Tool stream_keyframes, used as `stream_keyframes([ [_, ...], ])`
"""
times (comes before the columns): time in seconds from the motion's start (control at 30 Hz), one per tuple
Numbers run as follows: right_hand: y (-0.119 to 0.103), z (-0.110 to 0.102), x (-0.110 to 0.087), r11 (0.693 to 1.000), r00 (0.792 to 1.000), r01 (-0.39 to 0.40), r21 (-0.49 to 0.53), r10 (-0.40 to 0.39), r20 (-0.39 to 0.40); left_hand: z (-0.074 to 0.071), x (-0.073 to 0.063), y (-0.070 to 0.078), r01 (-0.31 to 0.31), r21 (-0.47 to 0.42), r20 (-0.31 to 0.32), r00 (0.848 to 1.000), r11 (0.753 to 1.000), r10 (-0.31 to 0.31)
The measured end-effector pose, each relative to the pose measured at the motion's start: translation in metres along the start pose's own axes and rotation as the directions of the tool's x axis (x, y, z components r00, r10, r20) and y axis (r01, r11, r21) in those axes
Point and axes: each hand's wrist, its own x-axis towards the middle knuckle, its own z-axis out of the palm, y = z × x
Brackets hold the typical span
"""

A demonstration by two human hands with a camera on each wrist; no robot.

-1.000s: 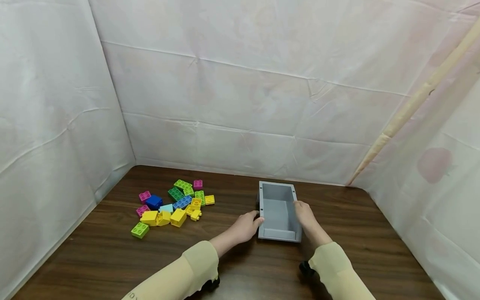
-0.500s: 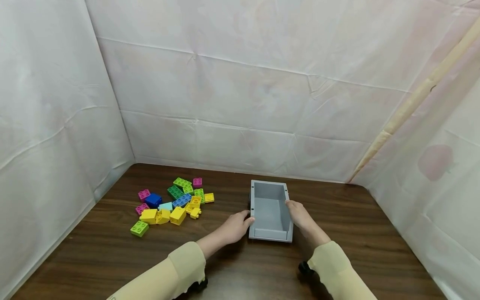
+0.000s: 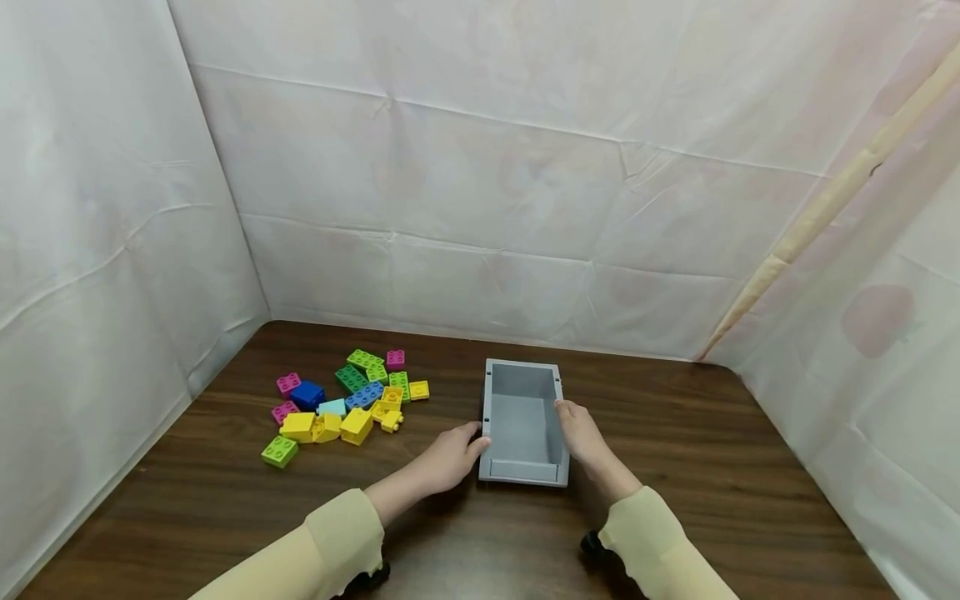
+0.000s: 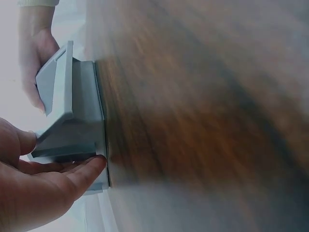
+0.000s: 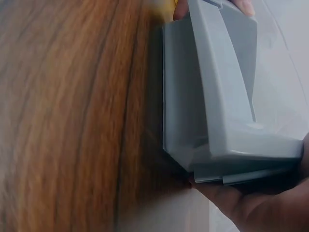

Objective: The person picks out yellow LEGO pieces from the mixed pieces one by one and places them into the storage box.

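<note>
An empty grey plastic storage bin [image 3: 527, 472] with a lowered front lip stands on the table between both hands. My left hand [image 3: 448, 460] grips its left side, the thumb on the rim and the fingers along the outer wall, as the left wrist view of the bin [image 4: 87, 96] shows. On the opposite side my right hand [image 3: 588, 440] holds the right rim, thumb over the top. Its fingers lie against the outer wall of the bin [image 5: 217, 106] in the right wrist view, partly hidden there. The base appears to be on or just above the wood.
Left of the bin lies a loose group of toy building bricks [image 3: 356, 426] in yellow, green, blue and pink. The dark wooden table [image 3: 697, 450] ends at a white cloth backdrop [image 3: 480, 208] behind and at both sides. A pole [image 3: 795, 237] leans at the right.
The bin has slid to the left, toward the bricks, with both hands keeping their grip on it. The bricks have stayed where they were.
</note>
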Motion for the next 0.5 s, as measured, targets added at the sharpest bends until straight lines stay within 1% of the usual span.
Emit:
stream_keyframes([
  [0.13,-0.002,0.006,-0.001,0.999,0.999,0.032,-0.019,-0.033,-0.018,-0.002,-0.005,-0.003,0.000,0.011,-0.006,1.000,1.000,0.000],
  [0.23,-0.005,0.011,-0.003,0.999,0.999,0.035,-0.011,-0.035,-0.022,-0.005,-0.010,-0.004,0.007,0.006,-0.005,1.000,1.000,-0.007],
  [0.5,-0.012,0.020,-0.007,0.999,1.000,0.002,0.046,-0.002,0.000,-0.010,-0.021,-0.008,0.025,0.022,-0.005,1.000,0.999,-0.025],
])
